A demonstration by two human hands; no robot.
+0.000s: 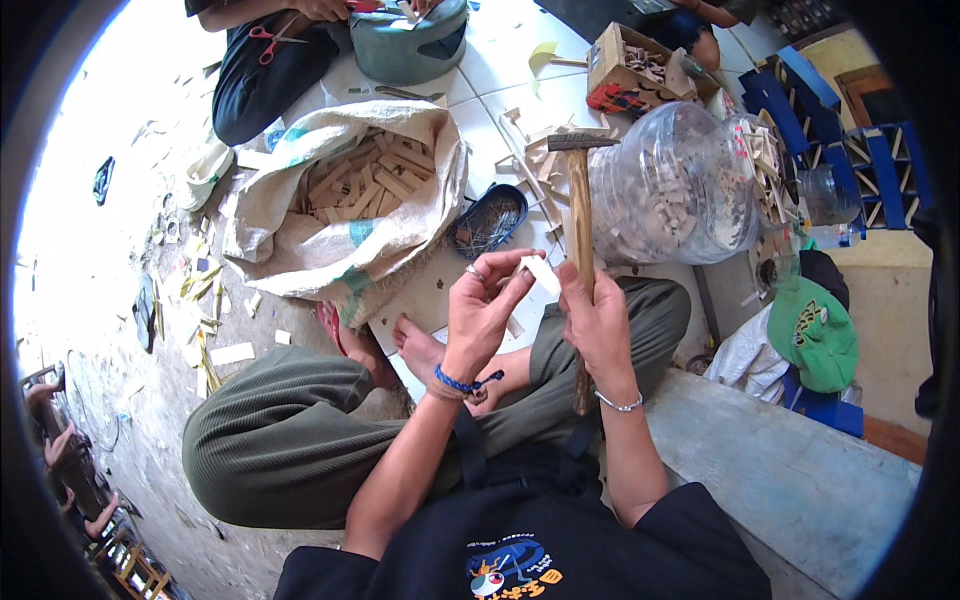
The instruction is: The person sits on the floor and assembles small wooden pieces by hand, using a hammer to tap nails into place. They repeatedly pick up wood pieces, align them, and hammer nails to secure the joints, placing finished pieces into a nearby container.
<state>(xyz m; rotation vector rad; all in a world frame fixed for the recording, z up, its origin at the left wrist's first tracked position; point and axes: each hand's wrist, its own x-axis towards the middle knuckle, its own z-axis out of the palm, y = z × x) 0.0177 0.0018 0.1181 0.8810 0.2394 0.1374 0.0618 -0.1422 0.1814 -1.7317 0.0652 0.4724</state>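
Note:
My left hand (482, 312) pinches a small pale wood piece (541, 274) between thumb and fingers, above my crossed legs. Closed around the wooden handle of a hammer (580, 195) is my right hand (600, 328); its thumb and fingertips are close to the wood piece, but I cannot tell if they touch it. The hammer stands roughly upright, head away from me. Just beyond my hands, a blue oval dish (517, 205) holds many thin nails. An open white woven sack (255, 222) full of short wood strips (390, 182) lies to the left.
A large clear plastic jug (640, 170) lies at the right, with wood pieces inside. Behind it is a box of wood bits (604, 62). A long plank (780, 440) and a green cap (815, 335) are at my right. Another person sits beyond the sack, near red scissors (264, 45).

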